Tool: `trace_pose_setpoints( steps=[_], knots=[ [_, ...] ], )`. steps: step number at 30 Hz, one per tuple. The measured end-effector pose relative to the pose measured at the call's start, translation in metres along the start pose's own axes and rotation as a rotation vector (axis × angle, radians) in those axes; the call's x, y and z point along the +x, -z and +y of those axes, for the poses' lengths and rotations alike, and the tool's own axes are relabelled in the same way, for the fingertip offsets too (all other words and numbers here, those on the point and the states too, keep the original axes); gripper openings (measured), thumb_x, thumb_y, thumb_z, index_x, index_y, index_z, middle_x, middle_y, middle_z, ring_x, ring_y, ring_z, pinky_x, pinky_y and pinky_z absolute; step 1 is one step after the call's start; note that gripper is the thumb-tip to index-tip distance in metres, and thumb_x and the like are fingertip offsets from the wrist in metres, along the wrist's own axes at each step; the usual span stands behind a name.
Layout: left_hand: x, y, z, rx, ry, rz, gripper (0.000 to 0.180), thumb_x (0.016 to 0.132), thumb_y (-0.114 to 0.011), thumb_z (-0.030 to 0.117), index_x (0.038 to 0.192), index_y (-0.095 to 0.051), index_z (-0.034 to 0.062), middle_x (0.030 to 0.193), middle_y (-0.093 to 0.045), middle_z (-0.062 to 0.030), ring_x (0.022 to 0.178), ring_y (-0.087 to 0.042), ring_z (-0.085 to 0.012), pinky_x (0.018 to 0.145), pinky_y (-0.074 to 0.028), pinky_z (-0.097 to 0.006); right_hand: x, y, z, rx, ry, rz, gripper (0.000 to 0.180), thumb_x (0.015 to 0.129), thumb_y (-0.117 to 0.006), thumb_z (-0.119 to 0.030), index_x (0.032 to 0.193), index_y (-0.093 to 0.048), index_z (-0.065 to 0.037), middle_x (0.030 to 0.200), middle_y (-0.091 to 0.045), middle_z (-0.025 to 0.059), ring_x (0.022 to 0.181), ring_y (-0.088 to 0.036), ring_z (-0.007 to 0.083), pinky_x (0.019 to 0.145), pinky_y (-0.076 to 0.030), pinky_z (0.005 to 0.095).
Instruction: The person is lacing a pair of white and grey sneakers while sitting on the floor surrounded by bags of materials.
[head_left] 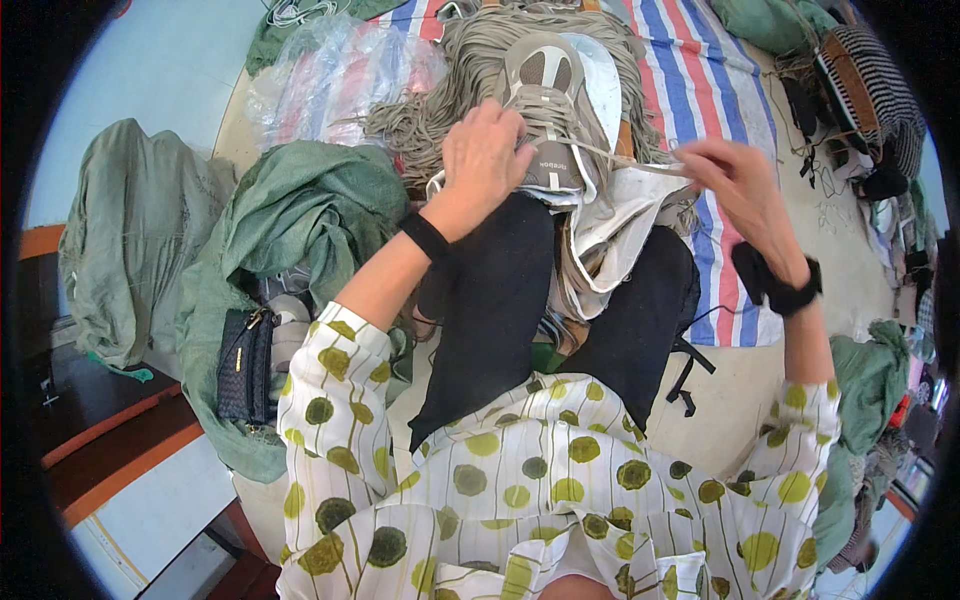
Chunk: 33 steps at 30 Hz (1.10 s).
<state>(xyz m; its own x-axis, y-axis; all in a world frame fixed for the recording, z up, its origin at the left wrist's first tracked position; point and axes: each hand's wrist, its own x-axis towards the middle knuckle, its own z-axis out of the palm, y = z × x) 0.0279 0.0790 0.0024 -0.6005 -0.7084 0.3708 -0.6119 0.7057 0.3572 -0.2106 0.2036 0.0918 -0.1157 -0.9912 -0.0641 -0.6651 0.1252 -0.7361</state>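
A grey-brown sneaker [556, 120] with a white sole lies before my lap, its toe pointing away from me and its tongue toward me. My left hand [484, 152] is closed at the sneaker's left side, by the eyelets; its fingertips are partly hidden. From the lacing a beige shoelace [610, 157] runs taut to the right. Its far end is between the pinched fingers of my right hand [728, 185], which is raised beside the sneaker and slightly blurred. Under the sneaker hangs a white cloth [625, 225], draped between my knees.
A large heap of beige laces [470, 60] lies beyond the sneaker on a striped sheet [740, 270]. Clear plastic bags [335, 80] are at far left. Green sacks [310, 200] stand at my left, one holding shoes and a black pouch [243, 365]. More goods line the right side.
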Motion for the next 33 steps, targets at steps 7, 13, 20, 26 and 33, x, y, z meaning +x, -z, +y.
trace_pose_setpoints(
  steps=[7,13,20,26,33],
  knots=[
    [0.008,-0.012,0.008,0.052,-0.087,0.045,0.012,0.064,-0.061,0.009,0.072,-0.053,0.005,0.08,-0.048,-0.0089,0.077,-0.053,-0.0292,0.064,-0.043,-0.042,0.088,-0.061,-0.008,-0.348,0.192,-0.163,0.023,0.075,-0.053,-0.021,0.085,-0.062,-0.002,0.076,-0.06,0.0173,0.069,-0.059,0.0341,0.062,-0.046,0.0386],
    [0.002,-0.008,0.014,-0.019,-0.021,0.008,0.013,0.065,-0.061,0.01,0.073,-0.053,0.005,0.081,-0.048,-0.0115,0.076,-0.053,-0.0309,0.062,-0.044,-0.042,0.098,-0.099,0.005,-0.525,0.31,-0.043,0.014,0.072,-0.056,-0.016,0.072,-0.06,-0.002,0.068,-0.06,0.0167,0.066,-0.058,0.0354,0.061,-0.046,0.0405],
    [0.004,-0.015,0.005,-0.016,0.016,-0.068,0.014,0.068,-0.061,0.012,0.076,-0.051,0.0056,0.078,-0.051,-0.0114,0.073,-0.055,-0.032,0.06,-0.044,-0.042,0.113,-0.077,-0.011,-0.324,0.093,-0.224,0.013,0.069,-0.054,-0.013,0.069,-0.057,-0.001,0.072,-0.061,0.0201,0.07,-0.061,0.033,0.062,-0.049,0.0382],
    [0.009,-0.007,0.001,-0.205,0.125,-0.166,0.017,0.069,-0.062,0.014,0.08,-0.051,0.0063,0.075,-0.057,-0.0115,0.07,-0.057,-0.0318,0.059,-0.044,-0.041,0.102,-0.078,0.008,-0.685,0.283,-0.064,0.009,0.07,-0.053,-0.007,0.074,-0.058,-0.001,0.069,-0.061,0.0186,0.067,-0.062,0.0321,0.059,-0.049,0.0382],
    [0.01,-0.018,0.012,-0.042,0.087,-0.086,0.019,0.066,-0.063,0.013,0.079,-0.051,0.0057,0.074,-0.058,-0.0135,0.069,-0.058,-0.0331,0.059,-0.044,-0.041,0.119,-0.045,0.03,-0.507,0.169,-0.067,0.018,0.072,-0.052,-0.016,0.075,-0.058,0.001,0.075,-0.061,0.0159,0.068,-0.059,0.0324,0.062,-0.046,0.0381]
  ],
)
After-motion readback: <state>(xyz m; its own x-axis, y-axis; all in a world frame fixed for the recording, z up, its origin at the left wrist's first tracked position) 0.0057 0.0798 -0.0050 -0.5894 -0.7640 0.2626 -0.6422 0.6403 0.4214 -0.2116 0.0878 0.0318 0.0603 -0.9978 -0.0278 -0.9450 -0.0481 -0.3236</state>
